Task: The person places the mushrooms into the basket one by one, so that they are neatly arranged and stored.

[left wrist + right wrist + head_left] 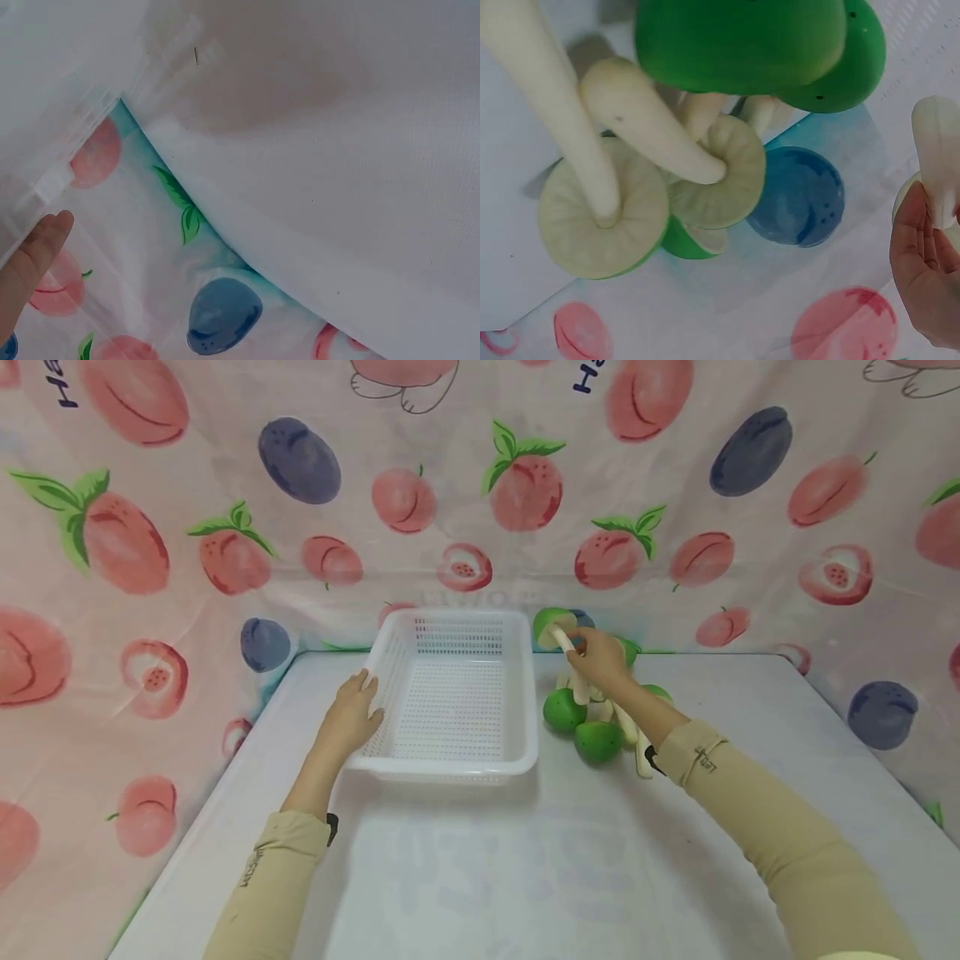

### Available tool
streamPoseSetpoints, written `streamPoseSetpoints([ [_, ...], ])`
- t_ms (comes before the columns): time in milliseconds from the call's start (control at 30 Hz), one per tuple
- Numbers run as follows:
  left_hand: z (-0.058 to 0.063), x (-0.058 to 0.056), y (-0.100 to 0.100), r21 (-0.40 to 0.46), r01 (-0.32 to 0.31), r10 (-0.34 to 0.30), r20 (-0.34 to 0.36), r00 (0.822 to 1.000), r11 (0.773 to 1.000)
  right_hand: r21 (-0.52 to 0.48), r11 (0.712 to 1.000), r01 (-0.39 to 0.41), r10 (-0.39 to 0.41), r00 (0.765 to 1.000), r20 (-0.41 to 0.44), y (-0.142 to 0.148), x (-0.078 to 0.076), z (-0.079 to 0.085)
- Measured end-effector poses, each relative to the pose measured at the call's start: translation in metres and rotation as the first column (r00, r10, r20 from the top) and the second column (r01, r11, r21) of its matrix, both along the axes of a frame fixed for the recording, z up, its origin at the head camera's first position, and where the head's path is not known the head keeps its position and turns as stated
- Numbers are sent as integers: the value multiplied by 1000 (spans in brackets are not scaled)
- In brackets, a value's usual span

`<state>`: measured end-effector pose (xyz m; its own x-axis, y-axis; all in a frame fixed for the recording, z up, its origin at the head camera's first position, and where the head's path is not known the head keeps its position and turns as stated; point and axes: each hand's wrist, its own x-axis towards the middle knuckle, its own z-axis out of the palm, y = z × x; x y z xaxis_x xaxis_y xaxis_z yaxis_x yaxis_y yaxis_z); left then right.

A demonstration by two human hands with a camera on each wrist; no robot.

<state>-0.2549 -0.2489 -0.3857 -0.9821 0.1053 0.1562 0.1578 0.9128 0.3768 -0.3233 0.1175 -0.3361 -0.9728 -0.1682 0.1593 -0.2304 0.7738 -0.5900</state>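
A white plastic basket point(450, 767) with slotted walls stands on the table. My left hand point(349, 714) holds its left rim, thumb over the inner side; in the left wrist view, the fingers point(46, 238) lie along the outside wall. To the basket's right, my right hand point(597, 657) pinches the pale stem of a green-capped toy mushroom point(553, 628), raised with its cap toward the upper left. In the right wrist view that hand point(926, 266) and the stem point(937, 150) show at the right edge. Beneath it lies a pile of similar mushrooms point(598, 742).
The white table point(480, 877) extends in front of the basket and to both sides. A cloth point(450, 485) printed with peaches and blue fruit hangs behind the table and at its sides. Mushroom stems point(652, 124) and caps overlap in the pile.
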Motion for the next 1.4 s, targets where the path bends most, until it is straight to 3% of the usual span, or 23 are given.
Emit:
streamPoseSetpoints([
  [133, 1, 2, -2, 10, -5, 5, -2, 1000, 1000, -17, 1000, -19, 19, 999, 33, -12, -3, 4],
  [333, 3, 2, -3, 6, -7, 7, -9, 1000, 1000, -41, 998, -40, 41, 999, 18, -32, -11, 10],
  [667, 5, 2, -2, 6, -18, 18, -6, 1000, 1000, -161, 986, -50, 69, 991, 113, -84, -16, 28],
  [900, 2, 3, -1, -4, -5, 5, -7, 1000, 1000, -183, 981, -62, 86, 988, 127, -110, -21, 29],
  [1133, 5, 1, 2, -99, 54, -62, -78, 995, 994, -225, 973, -58, 90, 987, 134, -133, -25, 32],
  [1400, 6, 2, 4, -66, 40, -44, -55, 997, 997, -256, 965, -58, 103, 981, 167, -154, -31, 24],
])
